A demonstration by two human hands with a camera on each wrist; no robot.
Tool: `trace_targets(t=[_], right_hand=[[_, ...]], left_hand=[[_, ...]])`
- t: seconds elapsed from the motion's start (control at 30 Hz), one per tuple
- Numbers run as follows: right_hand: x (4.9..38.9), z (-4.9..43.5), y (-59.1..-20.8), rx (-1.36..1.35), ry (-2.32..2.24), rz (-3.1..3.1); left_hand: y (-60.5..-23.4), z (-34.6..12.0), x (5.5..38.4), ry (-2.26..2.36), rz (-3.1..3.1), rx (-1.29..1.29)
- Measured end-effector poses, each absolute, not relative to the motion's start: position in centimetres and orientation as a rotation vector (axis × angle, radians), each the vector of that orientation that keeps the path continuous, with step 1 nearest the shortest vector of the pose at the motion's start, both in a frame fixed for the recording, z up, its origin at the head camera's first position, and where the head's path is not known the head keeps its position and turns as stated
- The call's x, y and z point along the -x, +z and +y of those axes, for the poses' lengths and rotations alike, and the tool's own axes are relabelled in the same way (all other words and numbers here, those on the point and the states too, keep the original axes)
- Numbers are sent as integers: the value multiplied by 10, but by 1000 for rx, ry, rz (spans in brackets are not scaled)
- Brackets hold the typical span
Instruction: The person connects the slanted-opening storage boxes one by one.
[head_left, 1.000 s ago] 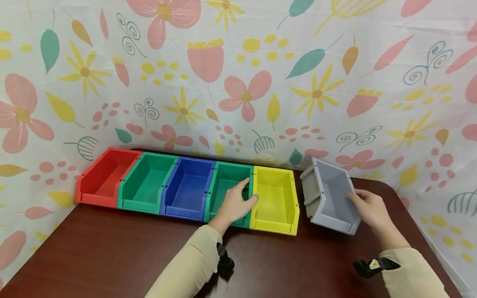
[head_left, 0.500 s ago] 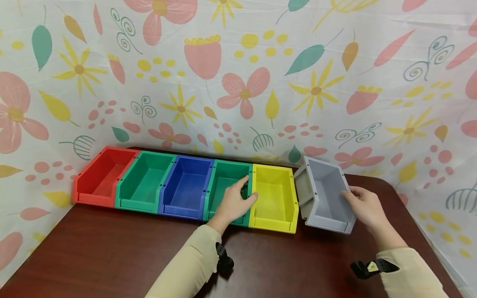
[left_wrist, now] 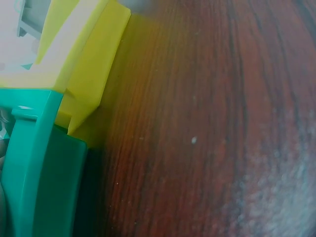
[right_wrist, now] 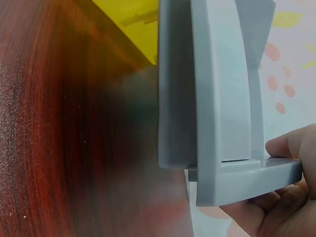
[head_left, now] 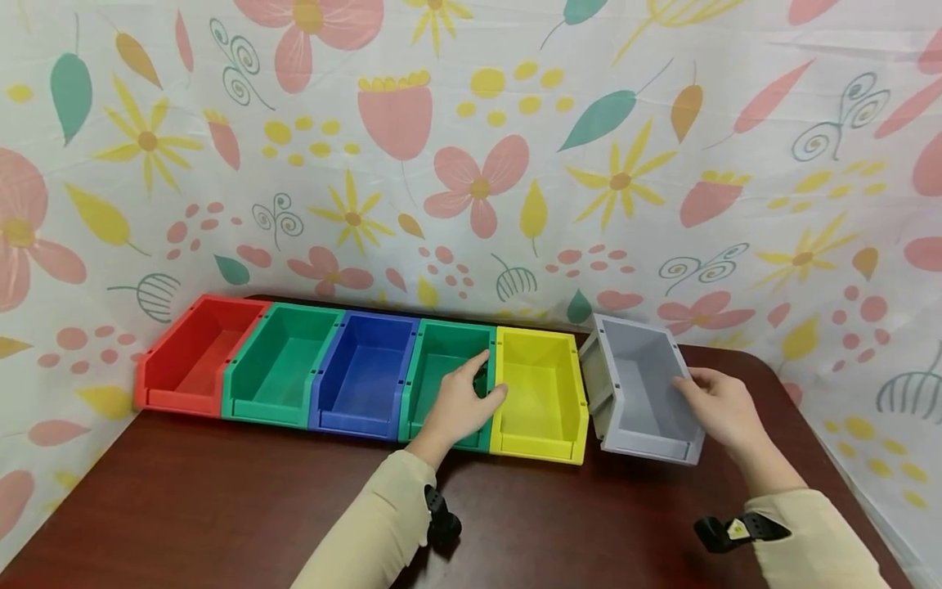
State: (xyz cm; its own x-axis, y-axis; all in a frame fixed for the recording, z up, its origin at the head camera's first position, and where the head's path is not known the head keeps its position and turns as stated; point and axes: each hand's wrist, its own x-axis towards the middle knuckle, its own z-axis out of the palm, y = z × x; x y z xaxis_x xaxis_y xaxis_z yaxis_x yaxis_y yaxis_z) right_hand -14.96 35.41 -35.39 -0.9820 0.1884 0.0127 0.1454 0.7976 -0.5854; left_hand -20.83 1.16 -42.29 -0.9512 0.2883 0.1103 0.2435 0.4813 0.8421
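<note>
My right hand [head_left: 723, 406] grips the right side wall of a grey storage bin [head_left: 651, 380], thumb inside and fingers outside. In the head view the bin leans to one side, just right of the yellow storage bin [head_left: 540, 393]. Its front lip [right_wrist: 229, 98] shows in the right wrist view, over the tabletop. My left hand [head_left: 458, 409] straddles the adjoining walls of the right-hand green bin [head_left: 441, 360] and the yellow one, thumb on the yellow side, fingers in the green. In the left wrist view the green bin's front [left_wrist: 34, 168] hides most of those fingers.
A red bin [head_left: 206, 352], another green bin [head_left: 283, 364] and a blue bin [head_left: 368, 376] continue the row leftward, side by side. They stand on a dark wooden table [head_left: 243, 499], whose back edge meets a flower-printed cloth [head_left: 471, 123].
My right hand has brought the grey bin a little left, closer to the yellow bin. The left hand keeps its place on the row; the head view has shifted slightly.
</note>
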Motion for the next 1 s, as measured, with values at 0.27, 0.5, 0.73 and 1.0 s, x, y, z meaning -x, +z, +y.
trace_targets(t=[0.27, 0.5, 0.73, 1.0], right_hand=[[150, 355, -352, 268, 907, -2916], [155, 350, -339, 237, 857, -2942], [160, 346, -332, 137, 674, -3029], [163, 342, -323, 128, 569, -3022]], left_hand=[[-422, 13, 209, 1499, 2649, -473], [-421, 11, 209, 1502, 2663, -486], [-422, 12, 210, 1488, 2663, -479], [-423, 11, 209, 1493, 2650, -481]])
